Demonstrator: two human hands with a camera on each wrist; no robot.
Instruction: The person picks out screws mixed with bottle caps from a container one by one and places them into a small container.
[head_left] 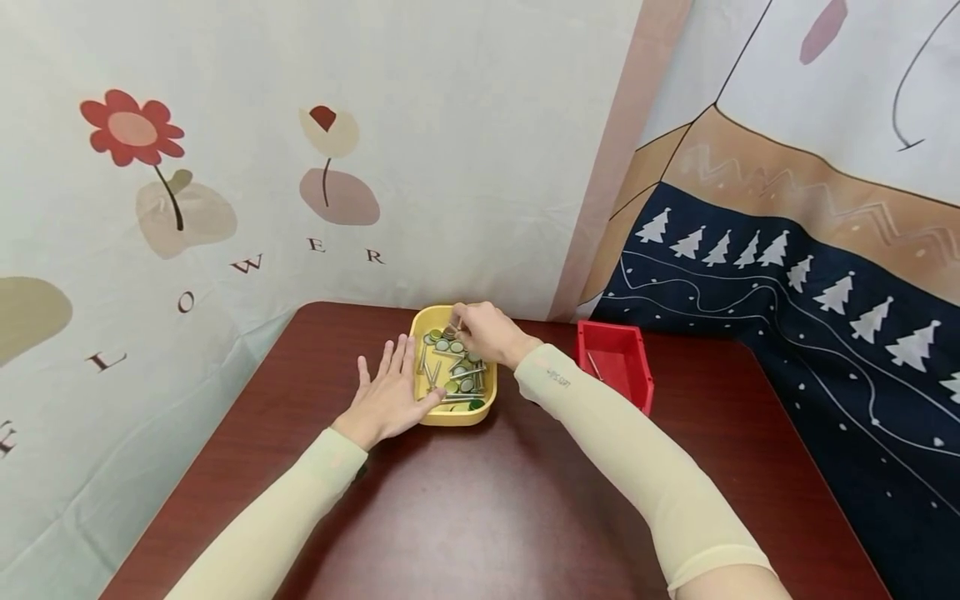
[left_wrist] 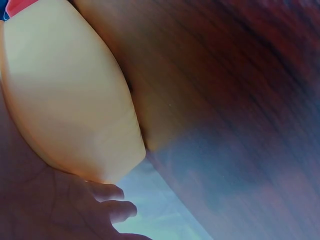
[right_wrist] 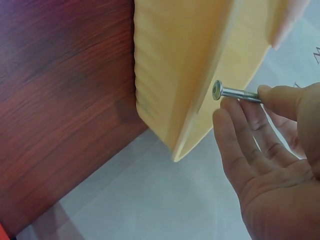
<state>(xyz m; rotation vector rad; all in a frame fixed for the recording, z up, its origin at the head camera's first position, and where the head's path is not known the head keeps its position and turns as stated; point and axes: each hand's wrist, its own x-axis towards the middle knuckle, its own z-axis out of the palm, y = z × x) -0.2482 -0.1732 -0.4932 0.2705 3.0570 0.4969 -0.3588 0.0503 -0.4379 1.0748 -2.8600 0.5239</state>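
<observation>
A yellow tray [head_left: 459, 419] holds several metal bolts [head_left: 432, 375] mixed with round green and silver caps [head_left: 441, 345]. My left hand [head_left: 386, 402] lies with straight, spread fingers along the tray's left side, the thumb over its near left rim. Above the tray's far right part is my right hand [head_left: 491, 332]. In the right wrist view it pinches a silver bolt [right_wrist: 241, 95] by its shank between thumb and fingers, the socket head pointing away from the hand. The left wrist view shows the tray's outer wall [left_wrist: 70, 90] beside my left fingers.
To the right of the yellow tray stands a red bin [head_left: 624, 367] with a thin metal bolt [head_left: 595, 367] inside. Both containers sit toward the far edge of a dark red wooden table [head_left: 480, 517]. Printed cloths [head_left: 465, 167] hang behind and to the right.
</observation>
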